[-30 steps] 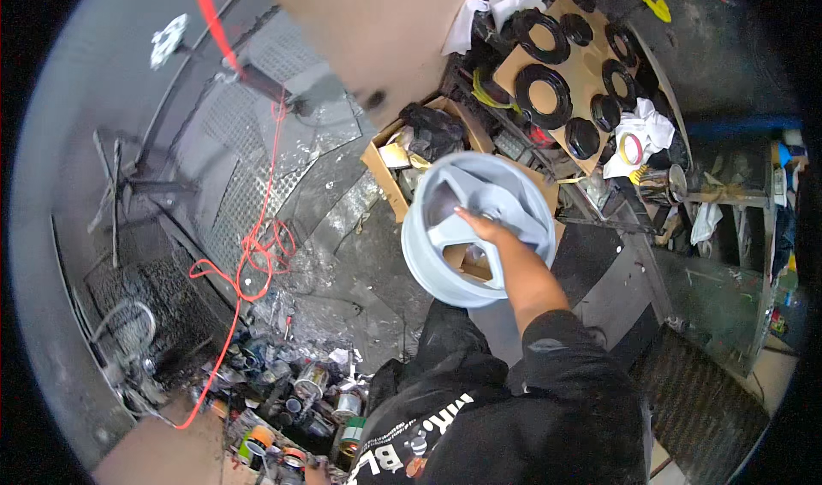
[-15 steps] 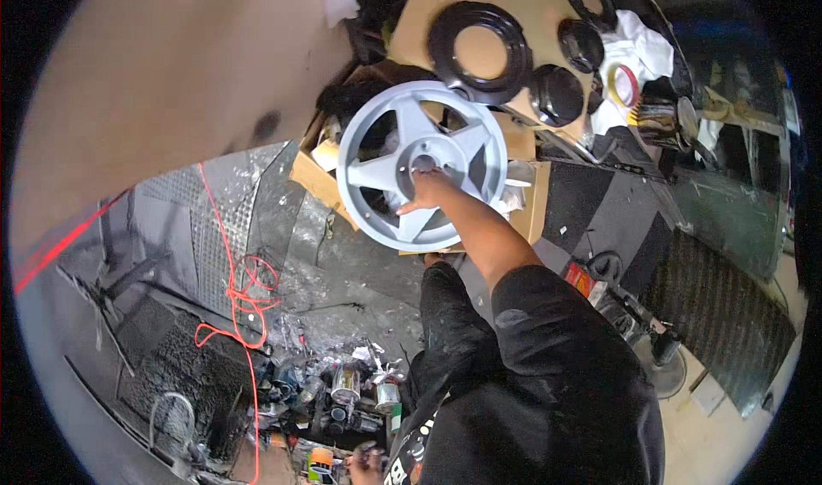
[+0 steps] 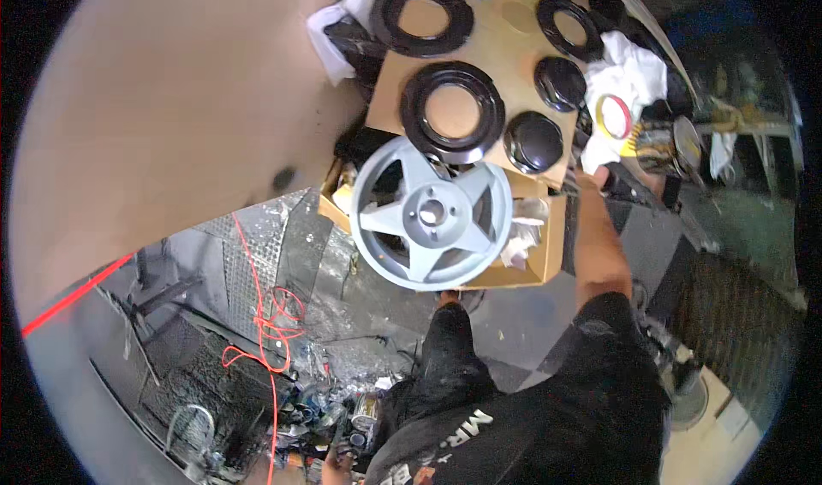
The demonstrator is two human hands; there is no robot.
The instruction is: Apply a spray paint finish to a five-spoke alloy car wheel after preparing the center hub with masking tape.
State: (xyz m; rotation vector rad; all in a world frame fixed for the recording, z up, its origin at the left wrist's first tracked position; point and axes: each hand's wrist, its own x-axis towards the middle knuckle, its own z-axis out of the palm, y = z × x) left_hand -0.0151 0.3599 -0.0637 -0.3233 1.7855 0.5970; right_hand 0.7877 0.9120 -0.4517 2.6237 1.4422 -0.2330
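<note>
My right hand [image 3: 592, 179] reaches to the lower right corner of a brown cardboard sheet [image 3: 390, 100], beside dark items. Its fingers are partly hidden, so I cannot make out a grip. Left of it a pale grey five-spoke wheel rim [image 3: 411, 262] rests face up over an open cardboard box [image 3: 552, 258], apart from my hand. Glossy black rings [image 3: 411, 113] and black round caps [image 3: 533, 141] lie on the sheet. My left hand [image 3: 336, 464] shows low at the bottom edge, near cans and clutter; its fingers are dim and unclear.
A roll of tape [image 3: 628, 121] and white cloth [image 3: 638, 65] sit right of the sheet, near a used can [image 3: 687, 147]. An orange-red cord [image 3: 272, 382] loops across the floor at left. A large beige panel [image 3: 171, 83] fills the upper left.
My right hand has left the wheel rim's hub and moved right to the cardboard sheet's corner. The view has shifted, showing more of the sheet. The rim still rests on the box.
</note>
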